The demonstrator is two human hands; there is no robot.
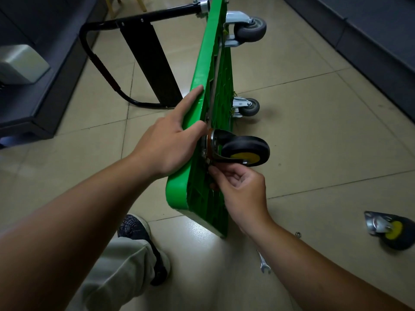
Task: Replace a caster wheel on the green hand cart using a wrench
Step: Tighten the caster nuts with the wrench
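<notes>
The green hand cart stands on its side edge on the tiled floor, underside facing right. A black caster with a yellow hub sits against the underside near the close corner. My left hand holds the cart's upper edge, index finger stretched along it and thumb near the caster plate. My right hand has its fingers curled and pinches at something small just below the caster's mounting plate; the piece itself is hidden. A wrench lies on the floor under my right forearm.
A loose caster with a yellow hub lies on the floor at the right, a small nut nearby. Two grey casters remain on the cart. The black handle lies folded left. My shoe is below.
</notes>
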